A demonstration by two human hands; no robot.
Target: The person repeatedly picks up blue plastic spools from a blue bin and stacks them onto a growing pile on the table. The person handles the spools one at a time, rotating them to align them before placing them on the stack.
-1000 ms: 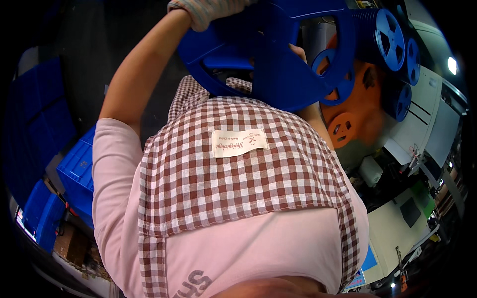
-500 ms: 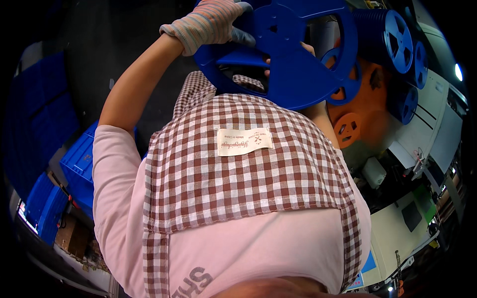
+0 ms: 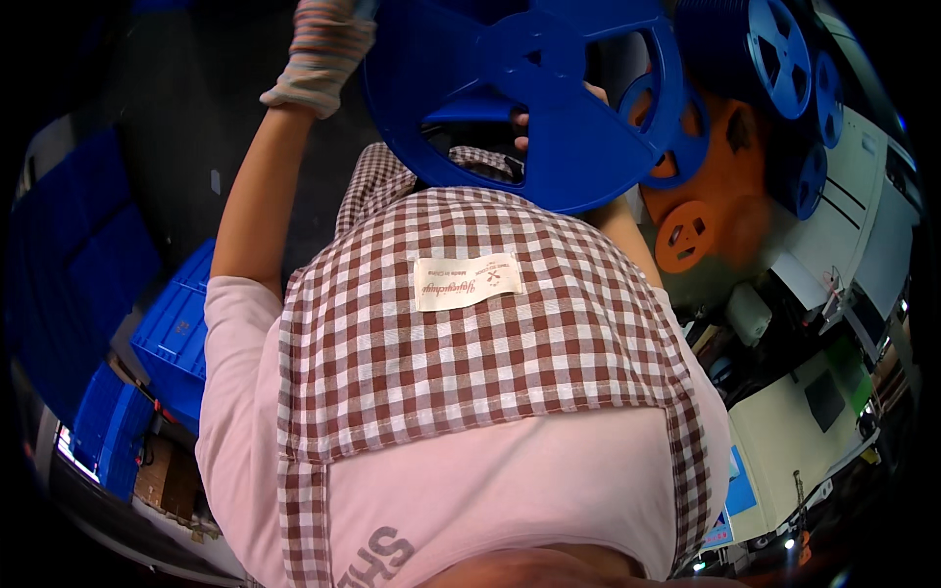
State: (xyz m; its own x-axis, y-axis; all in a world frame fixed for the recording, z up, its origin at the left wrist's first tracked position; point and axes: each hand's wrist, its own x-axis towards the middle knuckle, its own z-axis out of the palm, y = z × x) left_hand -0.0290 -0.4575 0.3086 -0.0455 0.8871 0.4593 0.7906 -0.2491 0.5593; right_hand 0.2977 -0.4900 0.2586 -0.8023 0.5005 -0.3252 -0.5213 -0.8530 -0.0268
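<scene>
A large blue plastic reel (image 3: 588, 137) with a round hub and wide cut-outs is held in front of my apron at the top of the view. My right hand (image 3: 520, 129) grips it from behind; only some fingertips show through the cut-outs, and the reel's face hides the rest. At the reel's upper left edge is my left hand (image 3: 328, 49), in a striped knit glove with grey fingertips. Its fingers are blurred and partly cut off by the frame, so I cannot tell whether they touch the rim.
On the right, a stack of blue reels (image 3: 781, 59) stands by an orange surface (image 3: 720, 211) bearing a small orange reel (image 3: 683, 237). Beyond are pale machine panels (image 3: 848, 230). Blue crates (image 3: 172, 328) stand to my left, with a cardboard box (image 3: 169, 475) behind them.
My left hand has moved left, from over the reel's face to its outer edge. The reel has shifted slightly left and up, with my right hand still behind it.
</scene>
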